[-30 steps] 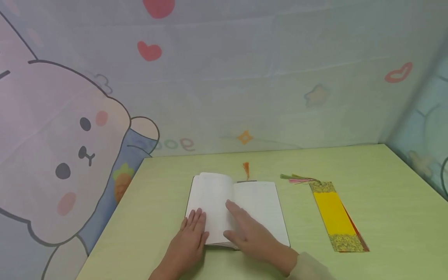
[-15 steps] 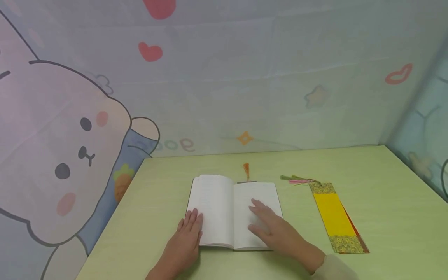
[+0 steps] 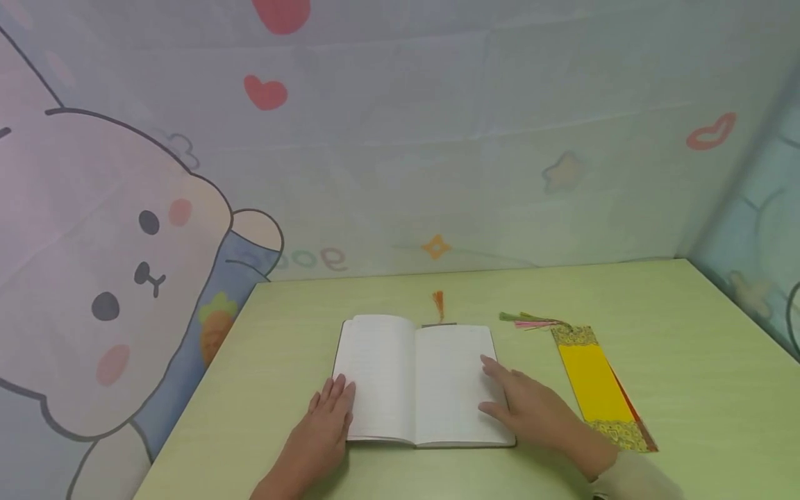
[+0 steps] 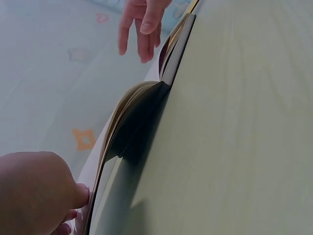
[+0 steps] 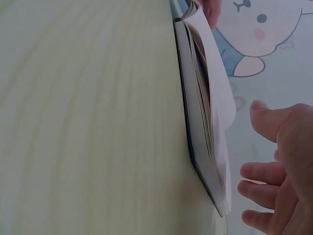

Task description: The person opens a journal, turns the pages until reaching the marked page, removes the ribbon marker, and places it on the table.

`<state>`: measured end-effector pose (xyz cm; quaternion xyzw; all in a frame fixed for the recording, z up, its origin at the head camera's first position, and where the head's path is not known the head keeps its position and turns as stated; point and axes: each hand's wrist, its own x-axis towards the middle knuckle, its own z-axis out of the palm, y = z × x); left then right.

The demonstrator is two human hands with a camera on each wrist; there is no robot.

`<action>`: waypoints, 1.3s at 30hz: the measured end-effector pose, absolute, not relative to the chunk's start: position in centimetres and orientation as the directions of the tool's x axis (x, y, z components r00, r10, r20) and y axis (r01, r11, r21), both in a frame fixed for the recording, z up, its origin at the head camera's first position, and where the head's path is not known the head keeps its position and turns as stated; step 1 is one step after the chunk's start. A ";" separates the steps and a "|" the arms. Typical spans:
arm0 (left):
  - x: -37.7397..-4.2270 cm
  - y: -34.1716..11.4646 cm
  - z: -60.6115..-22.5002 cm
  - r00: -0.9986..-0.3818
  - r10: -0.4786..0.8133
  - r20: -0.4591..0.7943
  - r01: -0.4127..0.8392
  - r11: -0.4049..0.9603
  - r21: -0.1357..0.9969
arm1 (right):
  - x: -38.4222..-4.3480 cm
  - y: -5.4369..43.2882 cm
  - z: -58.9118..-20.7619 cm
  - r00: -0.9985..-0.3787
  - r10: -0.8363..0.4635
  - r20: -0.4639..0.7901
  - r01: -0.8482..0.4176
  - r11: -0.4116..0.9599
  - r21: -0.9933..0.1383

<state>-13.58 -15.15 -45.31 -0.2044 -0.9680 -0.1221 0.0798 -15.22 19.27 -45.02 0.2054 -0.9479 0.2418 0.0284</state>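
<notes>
An open notebook point(image 3: 450, 389) with pale, faintly lined pages lies in the middle of the table in the head view. My left hand point(image 3: 321, 423) rests with straight fingers on the outer edge of its left page. Over the right page's outer edge is my right hand point(image 3: 531, 410), fingers spread and holding nothing; the right wrist view shows a gap between those fingers and the page. An orange tassel point(image 3: 439, 304) sticks out beyond the notebook's top edge, beside a thin dark strip point(image 3: 439, 325). The left wrist view shows shadow under the raised left side.
To the right lies a yellow bookmark point(image 3: 594, 378) with patterned ends, over a red-edged one point(image 3: 637, 417). Green and pink tassels point(image 3: 531, 320) spread leftward from its top. A printed cloth backdrop point(image 3: 400, 153) stands behind the pale green table point(image 3: 706, 361).
My right hand has moved rightward from the notebook's middle across the right page to its outer edge. My left hand has slid slightly left along the left page.
</notes>
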 end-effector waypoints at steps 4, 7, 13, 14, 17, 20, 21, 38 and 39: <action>-13.5 -15.3 -45.2 -0.907 0.374 0.195 0.411 0.888 0.208 | -15.3 19.8 -45.0 -0.889 -0.376 0.261 -0.448 0.832 -0.328; -13.4 -15.2 -45.1 -0.907 0.375 0.192 0.411 0.888 0.208 | -15.3 20.3 -45.0 -0.856 -0.392 0.338 -0.490 0.825 -0.283; -13.4 -15.3 -45.1 -0.905 0.380 0.190 0.414 0.889 0.195 | -15.6 21.4 -45.3 -0.833 -0.497 0.241 -0.552 0.766 -0.329; -13.4 -15.4 -45.1 -0.905 0.380 0.189 0.414 0.889 0.197 | -15.7 21.5 -45.3 -0.828 -0.515 0.219 -0.560 0.756 -0.340; -13.3 -15.4 -45.0 -0.908 0.380 0.178 0.412 0.888 0.203 | -16.1 21.8 -45.6 -0.816 -0.553 0.168 -0.572 0.734 -0.366; -13.3 -15.3 -45.0 -0.913 0.376 0.157 0.403 0.890 0.214 | -16.3 22.0 -45.8 -0.810 -0.575 0.112 -0.569 0.727 -0.384; -13.3 -15.3 -44.9 -0.915 0.374 0.149 0.400 0.891 0.216 | -16.3 22.1 -45.9 -0.809 -0.580 0.095 -0.566 0.725 -0.392; -13.2 -15.3 -45.0 -0.916 0.378 0.137 0.401 0.885 0.238 | -16.4 21.7 -45.6 -0.828 -0.561 0.022 -0.509 0.732 -0.453; -13.2 -15.3 -45.0 -0.914 0.380 0.143 0.405 0.884 0.236 | -16.4 21.6 -45.6 -0.832 -0.553 0.035 -0.505 0.732 -0.458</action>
